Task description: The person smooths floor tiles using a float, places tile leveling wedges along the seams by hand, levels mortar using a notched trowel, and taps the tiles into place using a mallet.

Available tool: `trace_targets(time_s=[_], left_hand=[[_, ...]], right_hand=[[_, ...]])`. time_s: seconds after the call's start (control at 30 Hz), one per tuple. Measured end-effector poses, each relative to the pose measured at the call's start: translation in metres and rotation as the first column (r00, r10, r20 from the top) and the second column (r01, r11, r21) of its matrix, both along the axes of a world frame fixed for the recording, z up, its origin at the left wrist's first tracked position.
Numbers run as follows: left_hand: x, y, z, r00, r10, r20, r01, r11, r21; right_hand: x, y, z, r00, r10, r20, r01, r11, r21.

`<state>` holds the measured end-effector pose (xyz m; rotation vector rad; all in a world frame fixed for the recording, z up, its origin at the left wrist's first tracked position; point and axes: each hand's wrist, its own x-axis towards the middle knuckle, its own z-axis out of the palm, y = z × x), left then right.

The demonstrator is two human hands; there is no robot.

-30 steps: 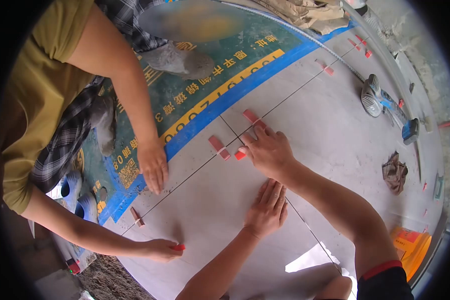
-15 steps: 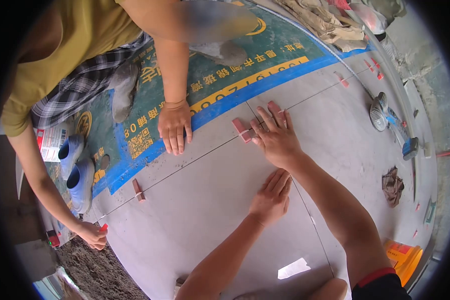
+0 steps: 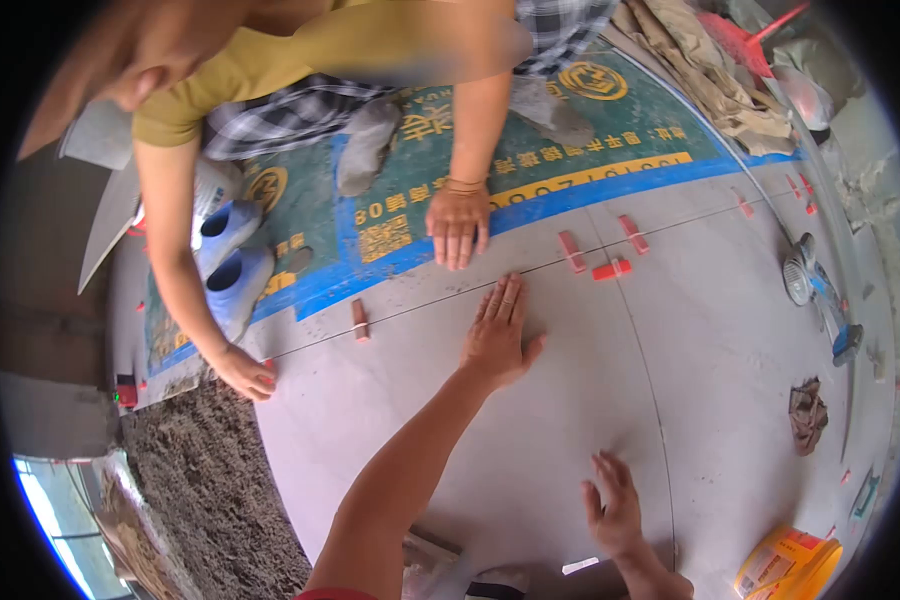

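My left hand (image 3: 495,335) lies flat on a large pale tile (image 3: 420,400), fingers spread, fingertips near the long joint. Lower right, my right hand (image 3: 615,505) is over the tile, its fingers apart and nothing in it. Red wedges in white clips stand along the joint: one (image 3: 360,320) to the left, one (image 3: 571,251) near the joint crossing and another (image 3: 632,234) right of it. A loose bright red wedge (image 3: 611,269) lies just below the crossing. A co-worker's hand (image 3: 245,372) holds a red wedge at the tile's left end.
The co-worker's other hand (image 3: 458,228) rests at the blue-edged green sheet (image 3: 530,160). Blue shoes (image 3: 235,285) stand left, above rough mortar (image 3: 210,480). On the right are a suction-cup tool (image 3: 820,290), a crumpled brown cloth (image 3: 808,415) and a yellow bucket (image 3: 785,565).
My right hand has left the joint crossing and moved down toward me. My left hand has slid up toward the long joint. The view has shifted left.
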<state>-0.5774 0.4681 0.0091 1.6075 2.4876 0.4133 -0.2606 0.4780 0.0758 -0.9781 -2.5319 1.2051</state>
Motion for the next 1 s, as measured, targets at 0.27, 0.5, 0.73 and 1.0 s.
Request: trace_targets(time_s=[0.27,0.5,0.73,1.0], left_hand=[[0.078,-0.255,0.124,0.857,0.317,0.406,-0.284,0.948,-0.141],[0.268,-0.458,0.142,0.421,0.899,0.119,-0.472,0.329,-0.818],[0.227,-0.385,0.073,0.852,0.369,0.371,-0.226,0.899,-0.375],[0.126,-0.222,0.110,0.490,0.285,0.824,-0.082,0.956,-0.282]], right_hand=[[0.050,-0.104,0.048,0.997,0.070,-0.018,-0.072,0.956,-0.283],[0.054,-0.126,0.052,0.939,0.256,0.231,-0.073,0.802,-0.593],[0.046,-0.129,0.012,0.808,0.566,0.161,-0.280,0.610,-0.741],[-0.006,-0.115,0.030,0.953,-0.214,0.213,0.250,0.167,-0.954]])
